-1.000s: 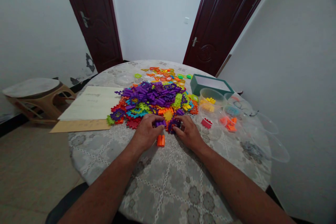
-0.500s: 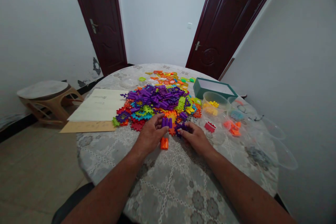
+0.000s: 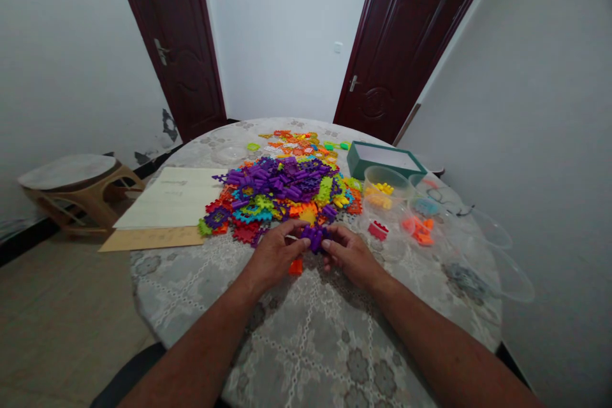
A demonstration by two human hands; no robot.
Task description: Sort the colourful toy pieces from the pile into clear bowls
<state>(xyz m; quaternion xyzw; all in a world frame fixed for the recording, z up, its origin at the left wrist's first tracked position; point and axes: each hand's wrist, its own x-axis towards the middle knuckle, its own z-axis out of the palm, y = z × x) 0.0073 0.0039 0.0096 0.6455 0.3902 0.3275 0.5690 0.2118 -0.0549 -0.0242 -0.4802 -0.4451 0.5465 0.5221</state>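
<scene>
Paper sheets lie left of a large heap of interlocking plastic toy pieces on the lace-covered worktop. Left hand and right hand together pinch a purple piece, with an orange piece just below. Clear plastic tubs rightward hold small yellow, red and orange lots.

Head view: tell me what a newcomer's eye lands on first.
The big heap of colourful plastic building pieces on the round table stands out first, purple on top. At its near edge, the left hand and right hand hold a purple piece between them. To the right sit a clear plastic bowl and a teal box.
</scene>
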